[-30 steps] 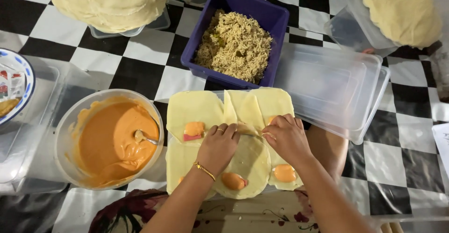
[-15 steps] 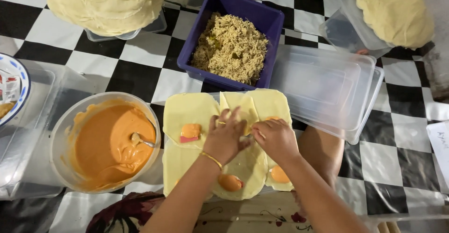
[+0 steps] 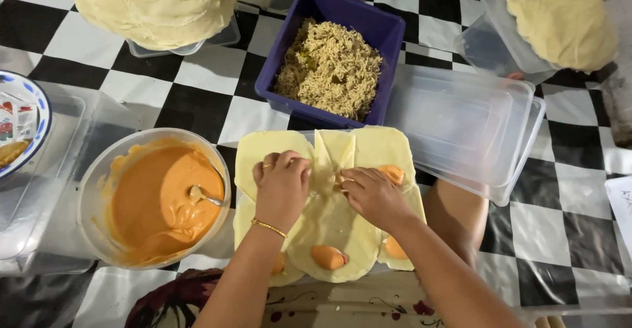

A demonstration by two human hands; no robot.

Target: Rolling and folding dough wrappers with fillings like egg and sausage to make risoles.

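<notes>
Floor [image 3: 204, 110]: glossy black-and-white checkered covering, squares set square to the view, running across the whole frame. Surface shows soft reflections from overhead artificial light, brightest on the white squares at upper left and centre right. Light is warm and even; shadows are short and faint. At the bottom edge lies a patterned cloth [image 3: 171, 298], dark red and cream with a floral print, spread over the floor. No wall, window or furniture shows; the view is straight down.
</notes>
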